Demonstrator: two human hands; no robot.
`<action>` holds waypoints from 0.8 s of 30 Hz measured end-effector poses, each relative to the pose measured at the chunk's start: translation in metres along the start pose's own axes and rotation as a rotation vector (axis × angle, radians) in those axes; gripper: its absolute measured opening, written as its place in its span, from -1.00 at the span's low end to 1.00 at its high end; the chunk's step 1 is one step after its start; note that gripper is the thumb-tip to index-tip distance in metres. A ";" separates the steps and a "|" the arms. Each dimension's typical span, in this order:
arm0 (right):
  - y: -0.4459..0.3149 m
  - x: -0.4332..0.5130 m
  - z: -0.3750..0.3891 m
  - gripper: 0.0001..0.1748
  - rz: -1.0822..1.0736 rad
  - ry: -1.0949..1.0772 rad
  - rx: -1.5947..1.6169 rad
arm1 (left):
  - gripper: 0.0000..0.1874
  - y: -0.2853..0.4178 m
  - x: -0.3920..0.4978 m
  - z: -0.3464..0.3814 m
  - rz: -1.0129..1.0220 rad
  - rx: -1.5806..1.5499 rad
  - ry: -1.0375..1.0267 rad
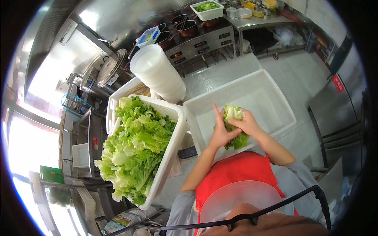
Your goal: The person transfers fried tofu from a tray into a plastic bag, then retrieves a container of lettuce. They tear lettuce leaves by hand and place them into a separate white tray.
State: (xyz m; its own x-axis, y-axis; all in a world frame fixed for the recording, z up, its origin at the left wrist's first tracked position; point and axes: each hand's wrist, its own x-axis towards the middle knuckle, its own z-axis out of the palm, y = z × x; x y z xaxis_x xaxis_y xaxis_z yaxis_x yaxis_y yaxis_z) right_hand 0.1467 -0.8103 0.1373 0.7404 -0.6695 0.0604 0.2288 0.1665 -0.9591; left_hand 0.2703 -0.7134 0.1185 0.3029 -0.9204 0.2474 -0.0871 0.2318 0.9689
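A bunch of lettuce leaves (pixel 234 114) is between my two hands, above the near part of a white plastic tub (pixel 280 103). My left hand (pixel 221 131) is at its left side, index finger raised and thumb reaching across the leaves. My right hand (pixel 248 122) is closed around the upper right of the bunch, its fingers partly hidden behind the leaves. To the left, a white plastic basket (pixel 180 118) is heaped with loose green lettuce (pixel 138 144). A tall stack of translucent round plastic containers (pixel 159 73) stands behind the basket.
A dark phone-like object (pixel 187 152) lies between basket and tub. Behind are a cooker (pixel 203 44) with several pots, a white tub of greens (pixel 208 13) and a steel table (pixel 262 22) with small containers. Large lidded steel pots (pixel 112 67) stand at the back left.
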 end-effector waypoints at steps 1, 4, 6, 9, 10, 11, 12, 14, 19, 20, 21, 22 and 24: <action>-0.003 0.001 -0.002 -0.58 -0.006 -0.074 -0.029 | 0.22 0.004 0.004 -0.009 -0.059 -0.255 -0.016; -0.013 0.005 -0.006 -0.62 -0.216 -0.222 -0.278 | -0.13 0.009 0.019 -0.030 -0.222 0.047 -0.362; -0.019 0.009 -0.007 -0.62 -0.574 -0.260 -0.706 | -0.43 0.009 0.019 -0.031 -0.238 0.076 -0.377; -0.024 0.011 -0.006 -0.59 -0.610 -0.123 -0.851 | -0.53 0.009 0.010 -0.020 -0.129 0.105 -0.267; -0.025 0.009 -0.006 -0.60 -0.517 -0.166 -0.759 | -0.55 0.009 0.008 -0.017 -0.113 0.101 -0.269; -0.024 0.006 -0.005 -0.65 -0.413 -0.194 -0.661 | -0.57 0.009 0.006 -0.014 -0.117 0.094 -0.268; -0.022 0.003 -0.003 -0.70 -0.343 -0.223 -0.558 | -0.58 0.009 0.004 -0.012 -0.162 0.092 -0.266; -0.014 -0.004 0.001 -0.77 -0.216 -0.106 -0.364 | -0.60 0.009 0.003 -0.008 -0.273 0.056 -0.253; 0.004 -0.005 0.007 -0.86 -0.033 0.054 -0.072 | -0.72 0.000 0.001 -0.004 0.014 0.383 -0.191; 0.006 -0.004 0.008 -0.87 -0.039 0.077 -0.081 | -0.74 -0.003 -0.001 -0.003 0.084 0.436 -0.168; 0.008 -0.002 0.010 -0.88 -0.048 0.099 -0.073 | -0.74 -0.006 -0.002 -0.003 0.141 0.473 -0.142; 0.009 -0.001 0.013 -0.88 -0.026 0.121 -0.041 | -0.74 -0.008 -0.003 -0.003 0.180 0.498 -0.122; 0.011 0.000 0.018 -0.89 0.000 0.154 0.077 | -0.74 -0.010 -0.005 -0.004 0.243 0.576 -0.108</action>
State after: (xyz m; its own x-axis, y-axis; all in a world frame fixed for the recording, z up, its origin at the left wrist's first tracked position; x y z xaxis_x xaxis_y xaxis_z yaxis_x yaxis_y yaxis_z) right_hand 0.1605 -0.7955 0.1317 0.6359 -0.7717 0.0110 0.2809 0.2182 -0.9346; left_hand 0.2734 -0.7100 0.1074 0.1154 -0.8962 0.4283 -0.6474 0.2592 0.7168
